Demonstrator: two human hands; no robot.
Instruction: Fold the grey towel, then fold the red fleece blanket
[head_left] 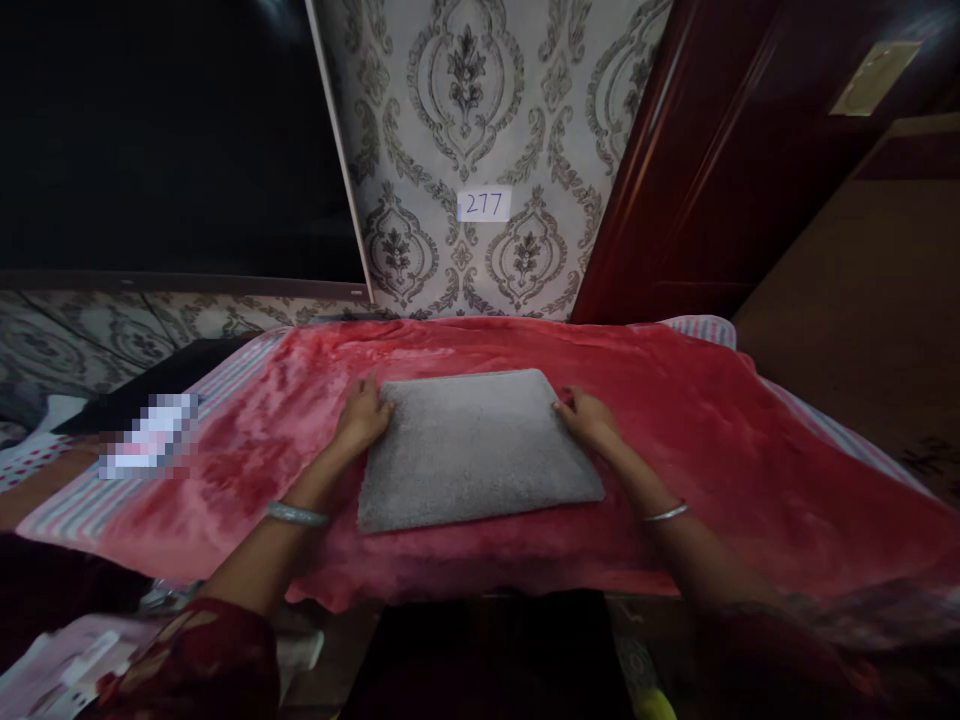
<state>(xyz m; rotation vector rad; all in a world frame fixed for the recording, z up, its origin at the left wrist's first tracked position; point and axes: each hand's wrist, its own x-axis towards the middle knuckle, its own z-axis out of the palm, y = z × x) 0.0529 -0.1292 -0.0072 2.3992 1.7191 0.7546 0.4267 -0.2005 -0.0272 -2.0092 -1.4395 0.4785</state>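
A grey rectangular mat lies flat on a red fleece blanket spread over a table. My left hand rests at the mat's far left corner, fingers curled onto its edge. My right hand sits at the far right corner, fingers bent against that edge. Each wrist wears a bangle.
A patterned wall with a small label reading 277 stands behind the table. A dark red door is to the right, a dark screen to the left. A striped cloth shows under the blanket's left side.
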